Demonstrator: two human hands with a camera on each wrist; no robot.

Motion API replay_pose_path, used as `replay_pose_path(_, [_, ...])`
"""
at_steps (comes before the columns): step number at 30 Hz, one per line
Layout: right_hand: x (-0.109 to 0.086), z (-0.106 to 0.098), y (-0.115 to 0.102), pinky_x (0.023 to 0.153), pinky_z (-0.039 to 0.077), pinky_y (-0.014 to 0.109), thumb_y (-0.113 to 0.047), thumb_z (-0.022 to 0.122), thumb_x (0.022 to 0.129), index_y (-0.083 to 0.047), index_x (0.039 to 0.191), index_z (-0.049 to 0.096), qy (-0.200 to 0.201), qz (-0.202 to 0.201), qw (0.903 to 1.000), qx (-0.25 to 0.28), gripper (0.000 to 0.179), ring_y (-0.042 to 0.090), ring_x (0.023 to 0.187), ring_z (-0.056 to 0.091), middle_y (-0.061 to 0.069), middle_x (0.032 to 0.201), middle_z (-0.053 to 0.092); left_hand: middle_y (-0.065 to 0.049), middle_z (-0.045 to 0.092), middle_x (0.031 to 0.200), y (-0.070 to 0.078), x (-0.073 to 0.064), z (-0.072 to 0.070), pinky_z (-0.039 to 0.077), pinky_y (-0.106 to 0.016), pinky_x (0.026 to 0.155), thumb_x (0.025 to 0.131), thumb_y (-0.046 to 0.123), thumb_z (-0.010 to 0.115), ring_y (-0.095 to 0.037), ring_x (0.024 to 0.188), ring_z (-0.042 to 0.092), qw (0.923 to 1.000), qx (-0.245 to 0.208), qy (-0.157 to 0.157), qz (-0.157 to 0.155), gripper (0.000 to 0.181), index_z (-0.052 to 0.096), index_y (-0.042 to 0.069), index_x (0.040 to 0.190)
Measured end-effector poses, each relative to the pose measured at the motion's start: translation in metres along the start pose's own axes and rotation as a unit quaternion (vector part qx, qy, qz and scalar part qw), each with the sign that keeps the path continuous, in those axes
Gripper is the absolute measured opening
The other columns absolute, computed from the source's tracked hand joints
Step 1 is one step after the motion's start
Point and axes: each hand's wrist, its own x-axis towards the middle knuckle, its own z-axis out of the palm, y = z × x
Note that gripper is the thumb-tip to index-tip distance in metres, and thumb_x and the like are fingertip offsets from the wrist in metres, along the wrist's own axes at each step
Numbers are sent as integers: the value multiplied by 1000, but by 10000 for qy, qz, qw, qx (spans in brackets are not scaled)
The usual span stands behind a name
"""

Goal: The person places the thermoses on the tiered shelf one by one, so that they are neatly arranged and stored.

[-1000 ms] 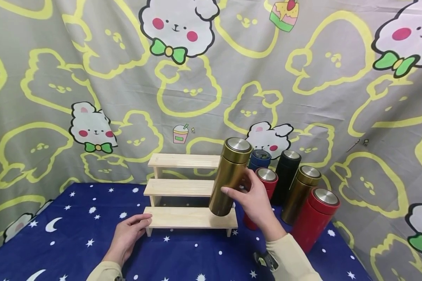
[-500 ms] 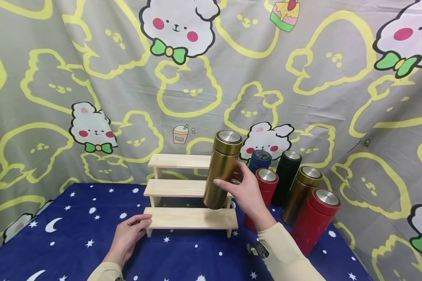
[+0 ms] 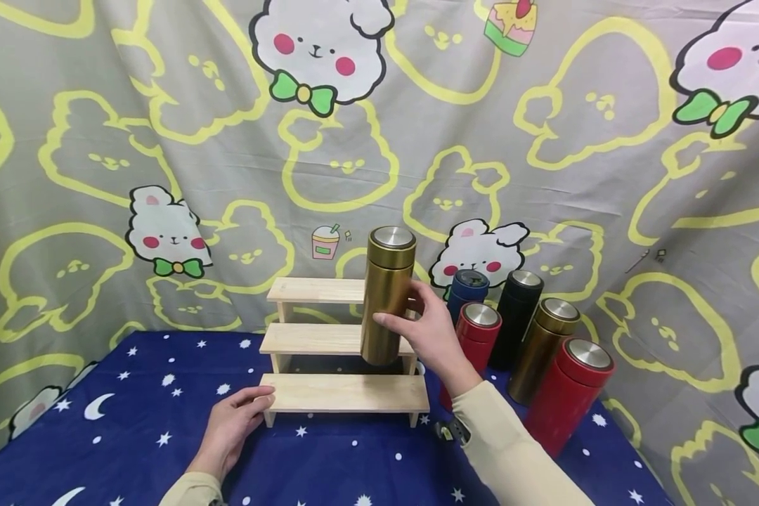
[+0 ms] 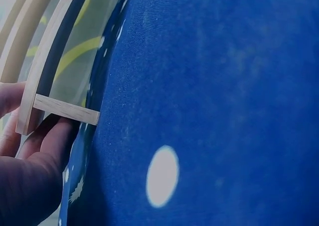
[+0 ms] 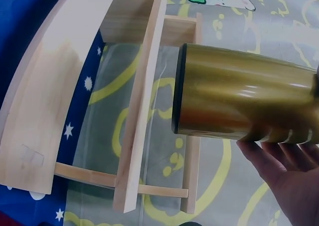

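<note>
My right hand grips a gold thermos with a steel-topped lid, thumb in front and fingers round its far side. The thermos is upright and overlaps the right part of a three-step wooden display stand in the head view. In the right wrist view its dark base hangs over the stand's steps, with a gap below it. My left hand pinches the left end of the stand's lowest step, thumb on top and fingers underneath, as the left wrist view shows.
Right of the stand are a blue thermos, a black thermos, a red thermos, another gold thermos and a larger red thermos. A starry blue cloth covers the table; a patterned curtain hangs behind.
My right hand has carried the gold thermos left and slightly up, from the stand's right edge to over its steps, and the thermos is more upright. The left hand has stayed put.
</note>
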Motion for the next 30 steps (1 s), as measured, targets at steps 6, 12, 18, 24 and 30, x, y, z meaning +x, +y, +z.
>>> replay_pose_path(6, [7,4,-3,94,50,44,-28,84,80,-13,138,51,-45,-87,9999,41,69,22,114,55,5,126,57,-15,63,121,0,0,0,53,-23,75,86,9,75,-10,92,61,10000,9,-24,31,26,72,-4,108])
replay_pose_path(12, [16,10,-6,91,51,42,-31,84,80,-17,137,52,-111,-134,9997,145,66,21,112,56,3,124,59,-17,63,122,-2,0,0,53,-22,74,85,9,76,-9,91,62,10000,3,-46,58,30,71,-5,111])
replay_pose_path(18, [24,15,-9,88,52,45,-35,83,80,-18,138,51,-159,-92,9997,159,68,21,113,55,1,124,58,-17,62,124,-3,1,-1,53,-22,75,86,10,76,-9,91,62,10000,-8,-25,33,32,70,-6,112])
replay_pose_path(24, [31,17,-14,90,51,45,-35,84,79,-16,135,52,-113,-92,9999,42,67,20,112,55,1,123,58,-20,59,128,-5,1,-1,54,-26,79,85,12,78,-11,94,62,10000,-22,-35,-5,34,70,-6,113])
replay_pose_path(30, [38,21,-19,89,52,45,-35,84,79,-16,134,53,-119,-98,9999,66,66,20,111,57,1,121,59,-22,57,130,-4,2,-2,54,-34,87,86,13,78,-13,97,61,9999,3,-108,-22,35,70,-5,115])
